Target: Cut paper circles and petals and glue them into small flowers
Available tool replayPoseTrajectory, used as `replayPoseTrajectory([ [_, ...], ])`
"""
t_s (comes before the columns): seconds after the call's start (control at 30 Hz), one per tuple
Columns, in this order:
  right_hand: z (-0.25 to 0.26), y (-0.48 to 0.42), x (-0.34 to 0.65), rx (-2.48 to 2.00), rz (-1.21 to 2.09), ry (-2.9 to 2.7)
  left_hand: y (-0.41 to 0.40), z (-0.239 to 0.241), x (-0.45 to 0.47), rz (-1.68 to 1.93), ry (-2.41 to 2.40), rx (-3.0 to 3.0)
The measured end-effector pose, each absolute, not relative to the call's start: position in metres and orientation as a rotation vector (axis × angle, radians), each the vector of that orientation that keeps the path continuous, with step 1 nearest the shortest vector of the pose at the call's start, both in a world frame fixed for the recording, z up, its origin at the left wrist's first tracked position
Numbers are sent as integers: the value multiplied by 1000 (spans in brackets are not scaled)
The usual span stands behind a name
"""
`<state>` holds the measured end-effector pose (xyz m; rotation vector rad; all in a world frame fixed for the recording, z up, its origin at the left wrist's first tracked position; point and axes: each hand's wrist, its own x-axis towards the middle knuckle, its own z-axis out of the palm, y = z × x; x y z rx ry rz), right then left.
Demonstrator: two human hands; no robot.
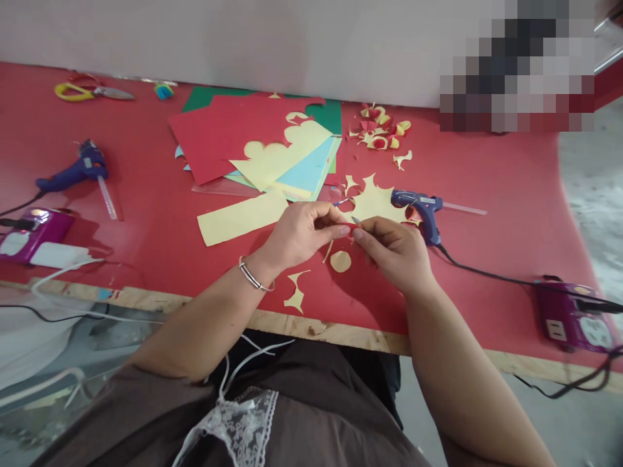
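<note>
My left hand [300,235] and my right hand [395,251] meet above the red table [487,220], fingertips pinched together on a small red paper piece [346,226]. A silver bangle sits on my left wrist. Just below the hands lies a small yellow paper disc [341,261], and a curved yellow scrap [296,293] rests near the table's front edge. Behind my right hand lies a spiky yellow cut-out [374,202] beside a blue glue gun [419,209].
A stack of red, yellow, blue and green paper sheets [263,146] lies ahead, with a yellow strip [242,218] in front. Finished red-yellow paper flowers [380,128] sit at the back. A second glue gun [80,167], scissors [90,91] and purple power strips [574,314] flank the work area.
</note>
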<state>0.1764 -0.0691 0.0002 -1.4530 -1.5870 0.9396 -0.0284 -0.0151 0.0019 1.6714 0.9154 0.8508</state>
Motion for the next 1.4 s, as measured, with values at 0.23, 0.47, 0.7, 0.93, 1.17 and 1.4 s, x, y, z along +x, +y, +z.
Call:
replayPoseTrajectory([
  [0.23,-2,-69,177,-1464,962,-1641,-8,-6,-35,666,789,1516],
  [0.47,1,-70,175,-1436,916,-1587,-5,-7,-36,622,716,1287],
  [0.7,-4,-72,176,-1401,454,-1597,-11,-7,-30,717,807,1015],
  [0.93,-13,-73,169,-1231,146,-1957,-14,-6,-21,814,880,859],
  [1.17,-18,-76,167,-1298,-76,-2050,-19,-4,-17,799,792,758],
  [1.4,-16,-74,164,-1152,22,-1945,-20,-7,-15,804,786,691],
])
